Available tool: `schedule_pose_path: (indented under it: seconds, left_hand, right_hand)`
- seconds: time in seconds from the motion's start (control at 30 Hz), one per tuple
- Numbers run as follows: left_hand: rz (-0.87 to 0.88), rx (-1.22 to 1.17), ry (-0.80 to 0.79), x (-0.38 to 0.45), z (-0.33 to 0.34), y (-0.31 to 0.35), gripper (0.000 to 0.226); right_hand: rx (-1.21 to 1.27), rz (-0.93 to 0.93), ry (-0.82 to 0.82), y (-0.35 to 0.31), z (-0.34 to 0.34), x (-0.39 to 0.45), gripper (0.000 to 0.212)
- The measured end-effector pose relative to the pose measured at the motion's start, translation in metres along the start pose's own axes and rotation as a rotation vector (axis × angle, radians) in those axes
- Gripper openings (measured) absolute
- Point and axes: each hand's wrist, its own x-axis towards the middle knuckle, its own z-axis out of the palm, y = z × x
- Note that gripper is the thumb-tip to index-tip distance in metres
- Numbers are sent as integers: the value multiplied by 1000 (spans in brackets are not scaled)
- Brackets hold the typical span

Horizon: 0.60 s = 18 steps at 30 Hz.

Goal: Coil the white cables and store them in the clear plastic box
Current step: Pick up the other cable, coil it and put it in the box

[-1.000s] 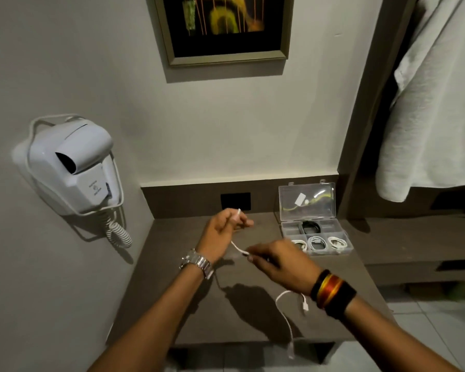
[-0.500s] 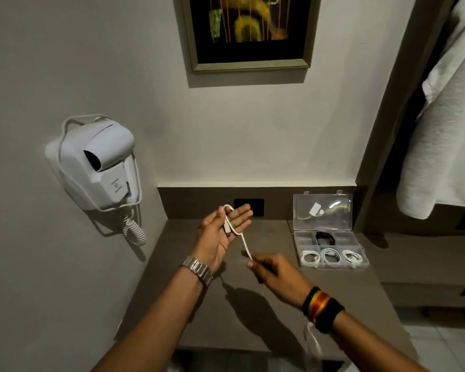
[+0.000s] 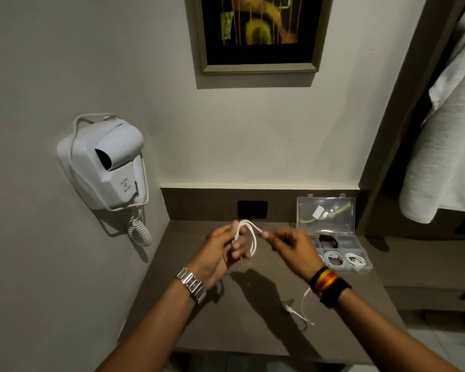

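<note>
Above the brown counter [image 3: 199, 318], a white cable [image 3: 250, 234] is looped around the fingers of my left hand [image 3: 223, 253]. My right hand [image 3: 290, 248] pinches the same cable just right of the loops, and the cable's free tail [image 3: 302, 310] hangs under my right wrist to the counter. The clear plastic box [image 3: 360, 260] lies open at the back right, its lid [image 3: 326, 214] leaning on the wall. Its front compartments hold coiled white cables [image 3: 333, 259], and a black item sits in a rear compartment.
A white wall-mounted hair dryer [image 3: 108, 165] with a curly cord hangs on the left wall. A dark socket plate [image 3: 252, 209] sits in the backsplash. A framed picture [image 3: 258, 33] hangs above. A white towel [image 3: 446, 146] hangs at the right, over a lower shelf.
My right hand has risen and wound more cable around my left fingers, so the loops have grown. The hanging tail is shorter. The view has drifted, so the scene sits further right.
</note>
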Motion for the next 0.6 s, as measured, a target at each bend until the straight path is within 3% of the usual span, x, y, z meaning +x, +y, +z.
schedule_pose_path:
  seconds: [0.07, 0.13, 0.23, 0.3, 0.33, 0.4, 0.47, 0.53, 0.6]
  left_hand:
    - [114, -207, 135, 11, -10, 12, 23]
    - [215, -122, 277, 19, -22, 21, 29]
    - [344, 690, 399, 12, -35, 21, 34]
    - [377, 1121, 300, 2, -40, 14, 31]
    - [337, 1193, 215, -3, -40, 10, 30]
    - [177, 1128, 33, -10, -34, 2, 31]
    - [15, 834, -94, -13, -22, -2, 34]
    - [-80, 432, -111, -10, -13, -3, 35]
    - [-81, 143, -64, -4, -14, 0, 32]
  right_hand:
    - [-64, 21, -147, 12, 21, -20, 25]
    - [-122, -7, -296, 11, 37, -39, 23]
    - [-237, -138, -338, -11, 39, -45, 35]
    - [-263, -232, -213, -27, 26, -32, 36]
    - [-276, -275, -123, -32, 18, -22, 34]
    - [-248, -295, 27, -35, 1, -2, 26]
    - [-118, -218, 97, -29, -6, 10, 15]
    - [19, -90, 87, -16, 2, 11, 13]
    - [71, 19, 40, 2, 17, 1, 25]
